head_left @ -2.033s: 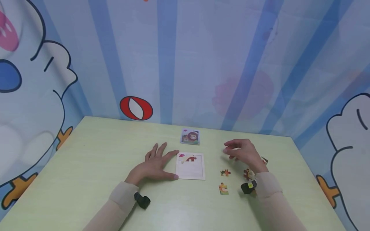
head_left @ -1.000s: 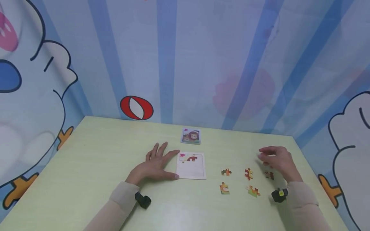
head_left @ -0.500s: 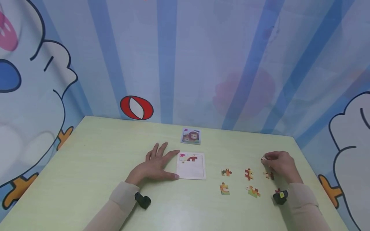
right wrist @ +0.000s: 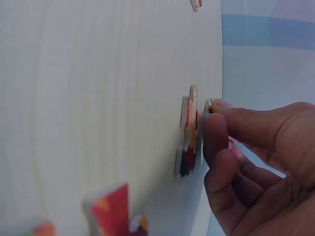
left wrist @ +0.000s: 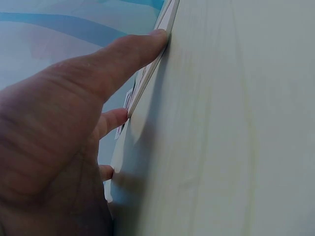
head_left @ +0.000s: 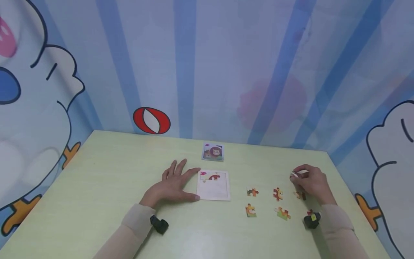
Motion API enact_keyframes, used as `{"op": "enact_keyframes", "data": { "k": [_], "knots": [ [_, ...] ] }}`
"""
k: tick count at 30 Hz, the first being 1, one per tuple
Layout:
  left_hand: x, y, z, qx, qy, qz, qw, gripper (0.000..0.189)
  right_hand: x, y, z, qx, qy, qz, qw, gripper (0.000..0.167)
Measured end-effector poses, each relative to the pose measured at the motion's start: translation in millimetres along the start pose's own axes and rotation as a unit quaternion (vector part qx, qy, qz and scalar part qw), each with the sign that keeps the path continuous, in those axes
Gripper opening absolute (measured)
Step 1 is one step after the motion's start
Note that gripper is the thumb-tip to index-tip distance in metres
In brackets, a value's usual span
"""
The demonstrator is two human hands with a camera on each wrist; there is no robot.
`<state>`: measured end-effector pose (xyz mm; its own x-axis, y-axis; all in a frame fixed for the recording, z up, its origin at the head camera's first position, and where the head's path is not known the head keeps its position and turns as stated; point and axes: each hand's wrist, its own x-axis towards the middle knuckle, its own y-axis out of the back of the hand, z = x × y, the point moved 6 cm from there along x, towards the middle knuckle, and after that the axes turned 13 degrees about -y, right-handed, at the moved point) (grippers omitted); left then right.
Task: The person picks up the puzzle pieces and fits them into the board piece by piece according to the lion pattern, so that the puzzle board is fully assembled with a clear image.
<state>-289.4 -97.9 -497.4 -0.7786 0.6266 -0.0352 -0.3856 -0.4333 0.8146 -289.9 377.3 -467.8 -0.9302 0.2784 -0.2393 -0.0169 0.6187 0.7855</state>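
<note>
My left hand (head_left: 173, 185) lies with its fingers spread, thumb and index fingertips at the left edge of a white square puzzle frame (head_left: 228, 189). Inside the frame, joined pieces (head_left: 213, 177) fill part of the top row; the rest shows bare white board. At the right of the table, my right hand (head_left: 313, 183) pinches a small jigsaw piece (head_left: 293, 175) between thumb and fingers. Most of that piece is covered by the fingers in the right wrist view. Below this hand lies another puzzle piece (head_left: 300, 195), and one more (head_left: 309, 212) is partly hidden by the wrist camera.
A lion picture card (head_left: 212, 152) lies behind the frame. Between frame and right hand are several loose pieces: two nearer the frame (head_left: 252, 191) and two farther right (head_left: 283, 213). A striped cartoon cloth (head_left: 216, 72) hangs behind the table's far edge (head_left: 155, 136).
My right hand moved right across the loose pieces, came down on one at the back right and now holds it, slightly raised. The left hand stays at the frame.
</note>
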Motion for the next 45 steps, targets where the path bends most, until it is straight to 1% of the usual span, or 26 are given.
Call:
{"op": "enact_keyframes", "data": {
  "k": [3, 6, 9, 13, 16, 20, 24, 28, 32, 35, 41, 45],
  "knots": [
    [-0.8, 0.9, -0.1, 0.001, 0.005, -0.003, 1.0, 0.1, -1.2, -0.8, -3.6, 0.017, 0.008, 0.006, 0.9998, 0.041],
    [-1.5, 1.0, -0.6, -0.002, 0.007, -0.007, 0.9999, 0.1, -2.1, -2.2, -7.1, 0.03, 0.002, 0.005, 0.9995, 0.04],
    [-1.7, 1.1, -1.4, -0.004, 0.005, -0.004, 1.0, 0.1, -3.6, -3.7, -13.9, 0.036, 0.001, -0.001, 0.9994, 0.041],
    [1.3, -2.3, -6.8, 0.001, 0.01, -0.001, 1.0, 0.1, -7.9, -6.3, -25.6, 0.042, 0.007, -0.012, 0.999, 0.046],
    [3.9, -5.5, -10.3, 0.006, 0.014, -0.005, 0.9999, 0.101, -11.9, -9.1, -34.4, 0.047, 0.009, -0.018, 0.9987, 0.047],
    [3.6, -4.2, -7.5, 0.0, 0.01, -0.005, 0.9999, 0.101, -16.5, -13.1, -47.3, 0.06, 0.02, -0.028, 0.9976, 0.046],
    [1.7, -1.8, -3.8, -0.007, 0.003, 0.003, 1.0, 0.1, -20.2, -16.1, -58.0, 0.071, 0.033, -0.04, 0.9961, 0.042],
    [2.8, -3.4, -6.3, -0.005, 0.008, -0.002, 1.0, 0.101, -23.2, -17.8, -64.4, 0.077, 0.046, -0.05, 0.9947, 0.039],
    [2.2, -0.6, -3.3, -0.001, 0.014, -0.009, 0.9999, 0.101, -26.5, -20.7, -70.1, 0.085, 0.045, -0.056, 0.9938, 0.038],
    [0.7, 1.2, -0.4, -0.002, 0.011, -0.007, 0.9999, 0.1, -28.6, -24.5, -74.9, 0.093, 0.046, -0.063, 0.9926, 0.039],
    [2.5, -1.8, -5.5, -0.009, 0.003, 0.004, 1.0, 0.102, -31.1, -31.4, -81.4, 0.114, 0.058, -0.085, 0.9882, 0.038],
    [3.0, -2.3, -5.6, -0.004, 0.007, -0.002, 1.0, 0.103, -32.0, -36.6, -84.2, 0.115, 0.057, -0.095, 0.9871, 0.04]
  ]
}}
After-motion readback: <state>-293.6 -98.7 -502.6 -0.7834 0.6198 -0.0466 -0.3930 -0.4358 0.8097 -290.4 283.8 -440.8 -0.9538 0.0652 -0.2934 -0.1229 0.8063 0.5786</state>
